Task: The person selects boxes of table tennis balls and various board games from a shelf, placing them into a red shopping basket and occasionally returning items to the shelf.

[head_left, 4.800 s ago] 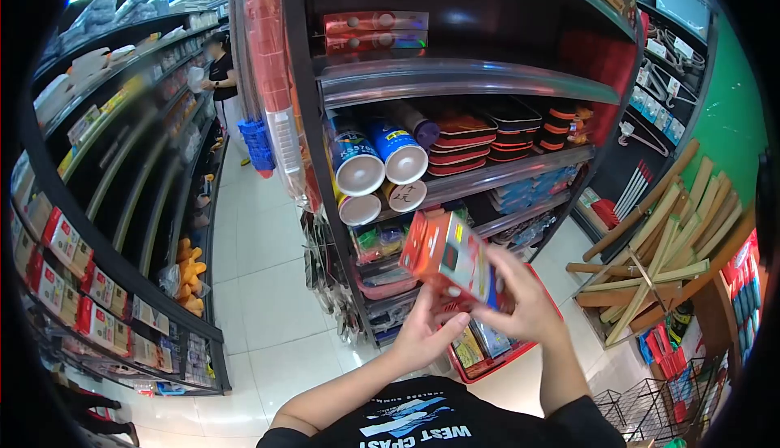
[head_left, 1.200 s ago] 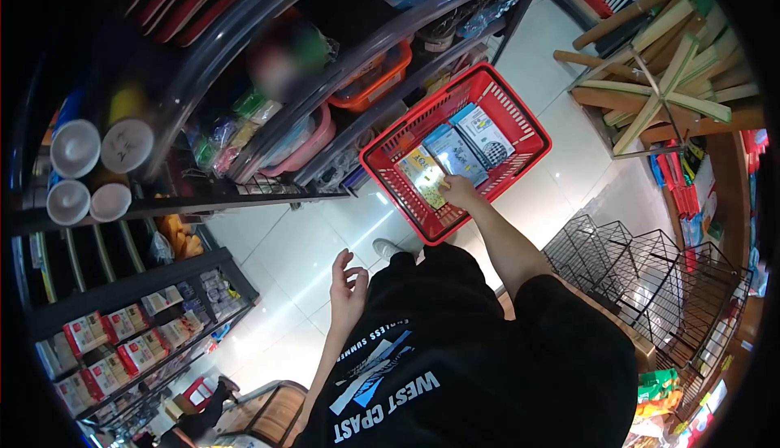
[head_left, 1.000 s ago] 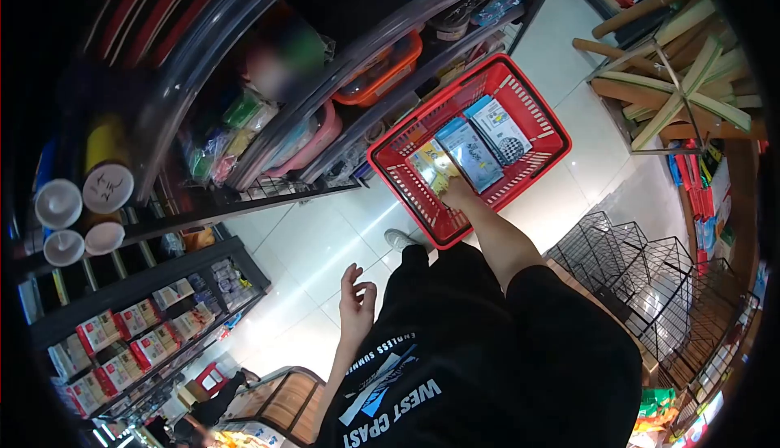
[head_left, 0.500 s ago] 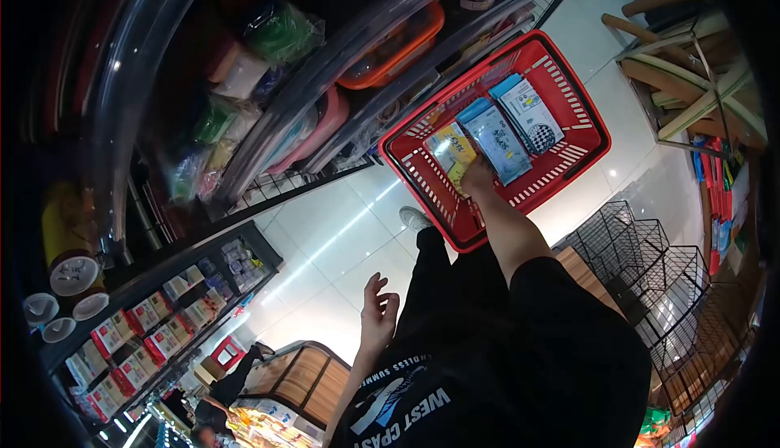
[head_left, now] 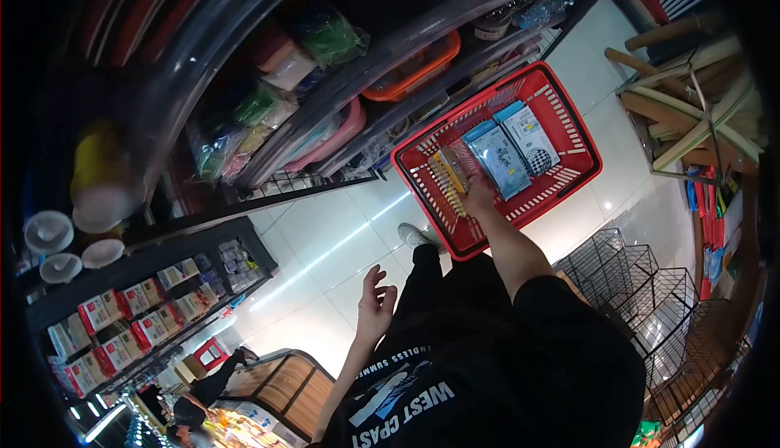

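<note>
Inside a red shopping basket [head_left: 591, 173], my right hand [head_left: 479, 196] is closed on the edge of a yellow packet [head_left: 448, 173], which stands tilted near the left wall. Its fingers are partly hidden. Beside the packet lie a blue-and-white packet [head_left: 497, 160] and a white packet with a black-and-white checked circle [head_left: 530, 138]. Away from the basket, my left hand [head_left: 375, 306] hangs over the floor in front of my body, fingers loosely bent and apart, with nothing in them.
Shelves with an orange tray [head_left: 414, 70] and wrapped goods run along the left. Black wire racks [head_left: 626, 269] stand at right, below a bin of wooden-looking pieces [head_left: 691, 115]. Boxes [head_left: 122, 326] fill a low shelf. Another person [head_left: 195, 407] is at lower left.
The yellow packet has tipped from lying fairly flat to standing more on edge in my right hand. The basket sits slightly lower in view. My left hand has hardly moved.
</note>
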### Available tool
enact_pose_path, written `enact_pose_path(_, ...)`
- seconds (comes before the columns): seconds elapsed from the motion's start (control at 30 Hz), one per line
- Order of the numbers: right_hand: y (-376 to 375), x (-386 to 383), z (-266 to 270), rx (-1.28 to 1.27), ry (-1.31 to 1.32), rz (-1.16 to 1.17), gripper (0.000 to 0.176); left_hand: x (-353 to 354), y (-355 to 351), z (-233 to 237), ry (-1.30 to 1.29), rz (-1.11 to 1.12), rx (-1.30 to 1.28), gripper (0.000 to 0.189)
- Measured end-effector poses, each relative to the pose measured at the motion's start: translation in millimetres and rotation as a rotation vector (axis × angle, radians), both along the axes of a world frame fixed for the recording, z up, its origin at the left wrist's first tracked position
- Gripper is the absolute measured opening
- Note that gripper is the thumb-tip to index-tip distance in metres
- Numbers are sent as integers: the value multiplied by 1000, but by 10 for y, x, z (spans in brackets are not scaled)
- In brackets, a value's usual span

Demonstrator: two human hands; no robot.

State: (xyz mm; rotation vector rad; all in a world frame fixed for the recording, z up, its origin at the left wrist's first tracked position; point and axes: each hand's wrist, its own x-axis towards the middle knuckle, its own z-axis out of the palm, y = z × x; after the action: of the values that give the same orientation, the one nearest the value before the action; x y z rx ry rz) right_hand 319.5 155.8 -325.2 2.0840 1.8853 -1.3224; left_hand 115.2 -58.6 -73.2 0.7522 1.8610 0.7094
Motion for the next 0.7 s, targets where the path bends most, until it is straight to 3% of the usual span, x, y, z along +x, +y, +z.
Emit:
enact_pose_path(0.07,-17,-5,197,38,-45,57,54,16,50,17,-3,5,30,57)
enact_pose_path(0.13,38,65,530,7,71,40,56,38,119,35,0,-14,74,56)
enact_pose_path(0.27,25,358,1135,285,407,65,50,78,317,104,-38,23,148,51)
enact_pose_path(0.4,215,592,2058,190,540,131,43,95,631,305,-57,-28,244,51)
enact_pose_path(0.5,346,595,2901,223,602,206,43,118,938,343,-163,-5,408,61)
enact_pose_path(0.6,471,558,3445,308,730,322,44,152,1294,771,-298,-20,530,65)
enact_pose_path(0.67,510,449,4003,334,725,387,45,164,1468,1048,-668,-32,646,63)
enact_pose_path(0.7,545,418,4136,471,700,476,46,169,1529,1137,-667,-45,688,56)
